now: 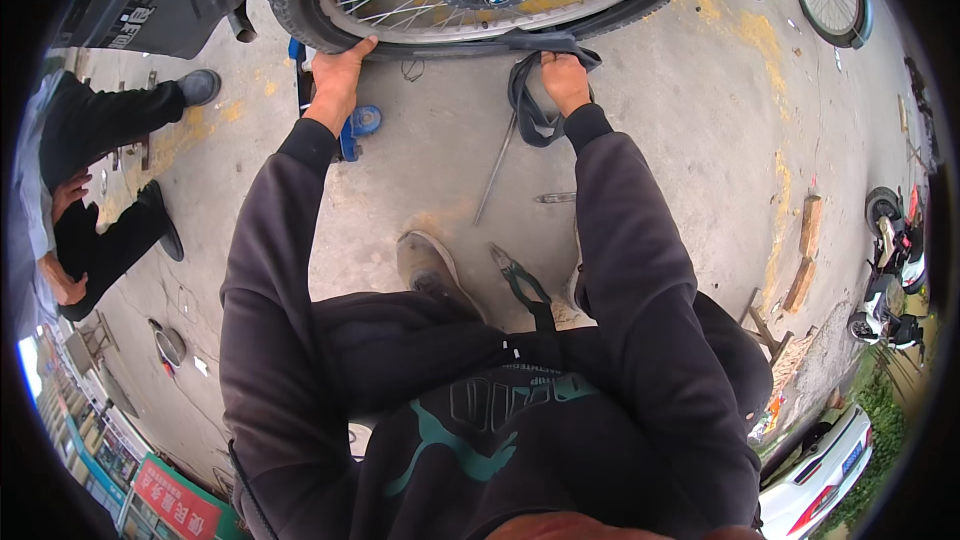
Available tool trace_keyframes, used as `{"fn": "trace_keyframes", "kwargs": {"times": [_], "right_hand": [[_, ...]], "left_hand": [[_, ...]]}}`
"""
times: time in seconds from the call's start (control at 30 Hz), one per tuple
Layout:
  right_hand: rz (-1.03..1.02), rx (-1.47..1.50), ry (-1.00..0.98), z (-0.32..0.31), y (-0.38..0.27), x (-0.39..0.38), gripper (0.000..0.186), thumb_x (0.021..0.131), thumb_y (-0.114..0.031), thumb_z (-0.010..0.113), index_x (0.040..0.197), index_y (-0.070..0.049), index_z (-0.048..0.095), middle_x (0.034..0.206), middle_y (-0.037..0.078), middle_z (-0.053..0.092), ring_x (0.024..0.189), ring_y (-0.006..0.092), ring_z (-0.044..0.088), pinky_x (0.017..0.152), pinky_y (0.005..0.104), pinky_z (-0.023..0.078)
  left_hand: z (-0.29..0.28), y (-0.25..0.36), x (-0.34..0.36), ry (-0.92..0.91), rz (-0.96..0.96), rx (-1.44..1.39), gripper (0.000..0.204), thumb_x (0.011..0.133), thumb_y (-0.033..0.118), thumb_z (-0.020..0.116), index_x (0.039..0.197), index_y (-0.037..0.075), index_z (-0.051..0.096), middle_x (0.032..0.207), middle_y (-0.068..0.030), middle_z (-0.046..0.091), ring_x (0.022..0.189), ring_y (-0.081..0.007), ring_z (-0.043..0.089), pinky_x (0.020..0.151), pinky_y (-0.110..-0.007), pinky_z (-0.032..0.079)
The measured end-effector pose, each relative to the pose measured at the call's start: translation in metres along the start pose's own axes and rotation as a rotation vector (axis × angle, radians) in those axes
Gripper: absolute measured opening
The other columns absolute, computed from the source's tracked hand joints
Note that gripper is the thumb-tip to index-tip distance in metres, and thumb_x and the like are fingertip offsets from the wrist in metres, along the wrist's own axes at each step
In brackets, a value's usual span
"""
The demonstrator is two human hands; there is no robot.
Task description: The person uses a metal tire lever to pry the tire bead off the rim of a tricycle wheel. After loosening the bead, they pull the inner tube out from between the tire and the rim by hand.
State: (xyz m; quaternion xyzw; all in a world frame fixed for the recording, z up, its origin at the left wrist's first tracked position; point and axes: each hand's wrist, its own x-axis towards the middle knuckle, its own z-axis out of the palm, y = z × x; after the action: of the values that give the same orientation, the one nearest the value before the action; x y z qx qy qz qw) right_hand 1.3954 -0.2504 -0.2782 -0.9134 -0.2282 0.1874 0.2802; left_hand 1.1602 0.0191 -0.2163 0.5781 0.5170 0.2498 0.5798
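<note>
Overhead, we note a spoked wheel [478, 18] at the top of the view, its black tyre [290, 2] around a pale rim. Left hand [337, 78] has its thumb against the tyre's lower edge; its fingers go out of sight, so we cannot tell how far they close. Right hand [566, 82] is curled tight on a dark inner tube [524, 100], which hangs in loops just below the tyre and meets it above the knuckles. We judge the tube could pinch or tear if a twisted fold is caught between tyre and rim; the left thumb could get nipped if the tyre springs back. Pliers [522, 282] lie between the shoes and might trip a careless step. Containers: we count the tyre as one, and cannot tell how much tube it holds. Farther left, a round basin [170, 345] sits on the ground; its contents we cannot make out.
</note>
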Motion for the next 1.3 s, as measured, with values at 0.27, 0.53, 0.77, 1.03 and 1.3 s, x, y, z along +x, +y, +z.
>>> {"fn": "trace_keyframes", "kwargs": {"times": [0.27,0.53,0.77,1.03,1.3], "right_hand": [[0.163,0.169,-0.119,-0.018,-0.027,-0.128,0.044,0.1,-0.037,0.05,0.092,0.0,0.071,0.098,0.029,0.068,0.096,0.0501,0.063,0.087,0.0545,0.05],[-0.21,-0.595,0.323,-0.06,-0.083,-0.049,0.037,0.085,-0.03,0.072,0.11,-0.006,0.06,0.11,0.011,0.064,0.111,0.0294,0.06,0.092,0.0461,0.049],[-0.318,-0.583,0.187,-0.011,-0.035,-0.007,0.02,0.085,-0.023,0.069,0.099,-0.009,0.063,0.099,0.009,0.066,0.103,0.0275,0.063,0.092,0.0435,0.048],[-0.473,-0.64,0.01,-0.013,-0.066,-0.062,0.006,0.087,-0.013,0.059,0.084,-0.007,0.061,0.073,0.012,0.07,0.078,0.03,0.072,0.078,0.041,0.056],[-0.226,-0.707,-0.045,0.009,-0.064,-0.151,0.011,0.087,-0.013,0.059,0.082,-0.004,0.061,0.065,0.013,0.07,0.062,0.0271,0.073,0.055,0.0371,0.058]], "left_hand": [[0.0,-0.014,0.003,-0.058,-0.102,-0.098,0.053,0.074,0.012,0.088,0.118,-0.004,0.063,0.116,-0.0092,0.069,0.104,-0.0188,0.063,0.096,-0.031,0.046],[0.006,-0.007,-0.022,-0.006,-0.135,-0.185,0.039,0.083,0.019,0.083,0.111,0.003,0.06,0.1,-0.0013,0.064,0.083,-0.0113,0.055,0.072,-0.029,0.046],[-0.004,0.0,-0.017,-0.132,-0.219,0.111,0.043,0.09,0.034,0.076,0.11,-0.002,0.064,0.104,-0.0059,0.067,0.093,-0.0165,0.061,0.082,-0.033,0.05],[0.025,-0.006,-0.045,-0.46,0.929,1.044,0.027,0.087,0.012,0.066,0.113,0.005,0.066,0.113,-0.0145,0.069,0.104,-0.0332,0.066,0.089,-0.042,0.054],[0.076,-0.02,-0.023,-0.514,1.292,1.503,0.032,0.08,0.006,0.063,0.112,0.006,0.065,0.107,-0.0069,0.065,0.106,-0.0227,0.061,0.09,-0.037,0.051]]}}
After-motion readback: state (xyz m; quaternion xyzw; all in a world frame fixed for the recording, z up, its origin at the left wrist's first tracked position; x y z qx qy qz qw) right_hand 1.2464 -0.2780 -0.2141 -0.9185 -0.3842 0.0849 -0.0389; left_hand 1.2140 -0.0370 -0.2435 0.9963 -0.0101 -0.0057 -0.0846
